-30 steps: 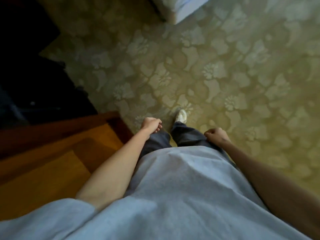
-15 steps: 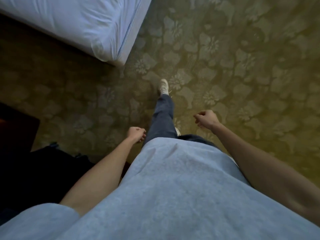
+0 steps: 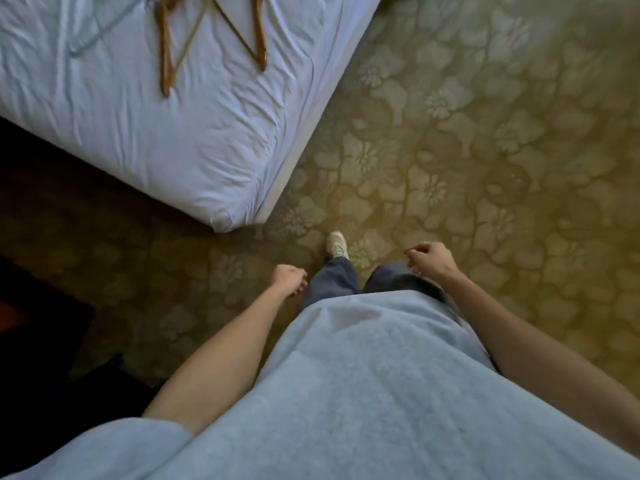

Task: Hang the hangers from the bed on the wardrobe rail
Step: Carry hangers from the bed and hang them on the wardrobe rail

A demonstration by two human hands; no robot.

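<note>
**Hangers lie on bed as person stands at its corner**

At eleven o'clock, wooden hangers lie on the bed, with a pale wire hanger to their left. The bed's corner points to the white shoe on the floral carpet. The left hand, at center, and the right hand, at one o'clock, hang loosely curled, holding nothing.
</note>
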